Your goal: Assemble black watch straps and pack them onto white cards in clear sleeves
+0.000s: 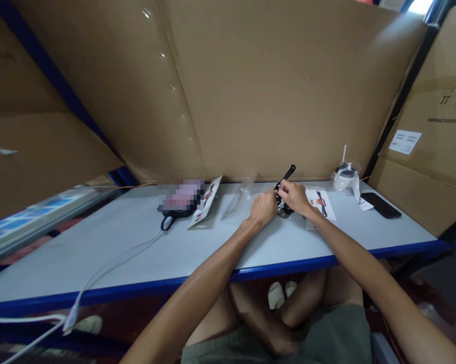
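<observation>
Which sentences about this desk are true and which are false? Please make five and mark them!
1. The left hand and right hand both hold a dark object with a long black handle. True.
2. The flat black rectangular phone lies left of both hands. False: it lies to their right.
3. A clear plastic bag lies between the left hand and the tilted white card with pictures. True.
4. The flat tabletop is bright red. False: it is pale grey.
5. The handle points toward the big brown cardboard sheet. True.

head view | from wearer's head | facing forward, down | hands (263,207), desk (117,240) near
</observation>
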Tool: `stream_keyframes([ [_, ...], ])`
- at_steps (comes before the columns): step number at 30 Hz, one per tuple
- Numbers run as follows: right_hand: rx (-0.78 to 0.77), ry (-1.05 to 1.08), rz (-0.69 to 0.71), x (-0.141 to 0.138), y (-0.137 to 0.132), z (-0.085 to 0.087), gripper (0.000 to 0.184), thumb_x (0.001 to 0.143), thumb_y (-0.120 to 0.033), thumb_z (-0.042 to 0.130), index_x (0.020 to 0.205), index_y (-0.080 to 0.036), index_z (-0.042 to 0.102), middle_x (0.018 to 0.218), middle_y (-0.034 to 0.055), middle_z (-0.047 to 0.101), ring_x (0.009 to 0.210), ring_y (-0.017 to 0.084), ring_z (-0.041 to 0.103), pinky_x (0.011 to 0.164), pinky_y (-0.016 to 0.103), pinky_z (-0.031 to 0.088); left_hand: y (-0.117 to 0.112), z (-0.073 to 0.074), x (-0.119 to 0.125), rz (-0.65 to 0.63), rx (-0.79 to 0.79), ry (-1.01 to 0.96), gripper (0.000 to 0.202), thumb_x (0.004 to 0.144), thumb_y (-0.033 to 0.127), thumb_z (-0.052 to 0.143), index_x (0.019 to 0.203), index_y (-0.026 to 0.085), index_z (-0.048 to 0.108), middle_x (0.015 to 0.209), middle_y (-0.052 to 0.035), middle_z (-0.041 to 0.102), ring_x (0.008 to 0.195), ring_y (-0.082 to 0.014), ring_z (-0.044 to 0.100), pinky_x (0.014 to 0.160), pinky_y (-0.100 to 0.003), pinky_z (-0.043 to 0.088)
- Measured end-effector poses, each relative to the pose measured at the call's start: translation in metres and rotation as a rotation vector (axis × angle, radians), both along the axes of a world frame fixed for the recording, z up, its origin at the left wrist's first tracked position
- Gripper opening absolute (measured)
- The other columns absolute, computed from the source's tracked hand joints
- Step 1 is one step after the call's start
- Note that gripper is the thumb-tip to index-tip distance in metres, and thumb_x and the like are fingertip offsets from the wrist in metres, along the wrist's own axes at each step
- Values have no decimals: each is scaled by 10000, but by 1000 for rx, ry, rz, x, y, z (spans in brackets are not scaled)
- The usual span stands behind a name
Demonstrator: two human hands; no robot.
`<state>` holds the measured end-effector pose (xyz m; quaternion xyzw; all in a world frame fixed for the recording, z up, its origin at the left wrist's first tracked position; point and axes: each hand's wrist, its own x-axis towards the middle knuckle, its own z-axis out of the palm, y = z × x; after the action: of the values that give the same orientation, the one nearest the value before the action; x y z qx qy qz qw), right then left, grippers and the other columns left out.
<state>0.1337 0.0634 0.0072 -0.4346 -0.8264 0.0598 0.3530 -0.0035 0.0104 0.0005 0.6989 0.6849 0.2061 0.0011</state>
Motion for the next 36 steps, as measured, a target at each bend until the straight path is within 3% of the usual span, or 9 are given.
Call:
stream_keyframes([
  [3, 73, -110, -3, 5, -3, 1, 82, 939, -235, 597, 915, -246, 675, 762, 42, 730, 751, 226, 664, 639, 270, 318, 2, 0, 0, -11, -4, -19, 420, 1084, 322, 299, 1245, 121, 631, 1037, -249, 763, 1000, -350, 756, 805, -371, 512],
  [6, 28, 18, -1, 3, -4, 1, 70, 940, -222, 615, 889, -244, 658, 745, 28, 722, 719, 202, 659, 618, 254, 340, 5, -1, 0, -7, 0, -74, 447, 1091, 329, 277, 1231, 126, 651, 1061, -244, 765, 1025, -340, 751, 795, -355, 504],
  [12, -622, 628, 162, -9, 0, 4, 303, 1018, -388, 545, 780, -207, 596, 581, -13, 635, 403, 113, 509, 402, 219, 343, 2, 0, -2, 50, 44, -17, 439, 1091, 338, 261, 1252, 136, 616, 1046, -225, 766, 1006, -348, 751, 775, -358, 495],
  [15, -727, 678, 188, -9, -1, 7, 279, 1009, -360, 557, 790, -193, 600, 589, -11, 630, 403, 101, 508, 379, 208, 341, -2, 0, -1, 48, 36, 35, 428, 1089, 352, 275, 1268, 138, 600, 1030, -224, 764, 980, -348, 751, 792, -368, 497],
  [19, -486, 566, 103, -8, -5, 4, 73, 920, -195, 613, 854, -223, 596, 658, -38, 638, 502, 114, 560, 469, 200, 394, 0, -3, 1, 39, 26, 2, 430, 1086, 349, 292, 1249, 141, 631, 1031, -223, 766, 973, -330, 750, 796, -350, 491],
  [22, -106, 334, 85, -7, -7, -1, 117, 901, -148, 600, 932, -250, 649, 793, -11, 698, 756, 170, 658, 661, 235, 461, 7, -6, 1, 21, 34, -100, 446, 1088, 340, 298, 1206, 138, 677, 1049, -210, 772, 986, -305, 743, 799, -325, 482],
  [24, 26, 223, 117, -7, -7, -4, 163, 921, -131, 557, 912, -246, 673, 908, 16, 730, 875, 193, 667, 767, 268, 463, 13, -9, 0, 5, 55, -173, 468, 1092, 325, 288, 1162, 124, 705, 1071, -201, 772, 999, -286, 730, 806, -312, 474],
  [30, 23, 276, 55, -7, -5, -5, 137, 949, -198, 606, 1051, -253, 679, 871, 6, 712, 822, 194, 653, 784, 281, 455, 23, -14, -3, -32, 112, -266, 477, 1082, 285, 301, 1028, 97, 736, 981, -164, 765, 887, -238, 693, 767, -291, 446],
  [36, 55, 229, 71, -6, -8, -3, 165, 947, -145, 546, 963, -234, 684, 943, 30, 701, 893, 198, 648, 829, 296, 465, 26, -17, 0, -69, 111, -340, 456, 1061, 257, 324, 921, 106, 731, 861, -113, 737, 805, -208, 653, 719, -274, 417],
])
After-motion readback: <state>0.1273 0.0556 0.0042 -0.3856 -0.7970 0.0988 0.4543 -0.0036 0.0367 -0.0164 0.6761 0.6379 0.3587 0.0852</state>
